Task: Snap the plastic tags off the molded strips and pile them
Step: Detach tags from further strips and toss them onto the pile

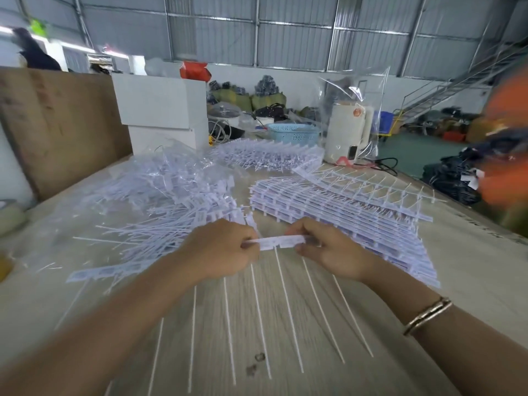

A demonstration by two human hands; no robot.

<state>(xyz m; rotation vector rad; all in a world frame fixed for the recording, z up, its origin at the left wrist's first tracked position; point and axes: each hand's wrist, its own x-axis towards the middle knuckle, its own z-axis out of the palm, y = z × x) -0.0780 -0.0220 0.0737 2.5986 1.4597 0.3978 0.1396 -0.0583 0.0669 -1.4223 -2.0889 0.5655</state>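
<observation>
Both my hands hold one white molded strip [281,242] just above the wooden table [457,281]. My left hand [224,248] pinches its left end and my right hand [327,247] pinches its right end. Several long thin white tails hang from the strip toward me and fan out over the table. A loose pile of snapped-off white tags [160,201] lies to the left of my hands. A neat stack of whole strips [343,221] lies to the right, just behind my right hand.
More strips [271,155] lie further back, with a single strip [371,187] draped over the stack. A blue basket [294,134], a white kettle [347,135] and white boxes [160,110] stand behind. A brown board [57,130] leans at left. A blurred orange shape [505,138] is at right.
</observation>
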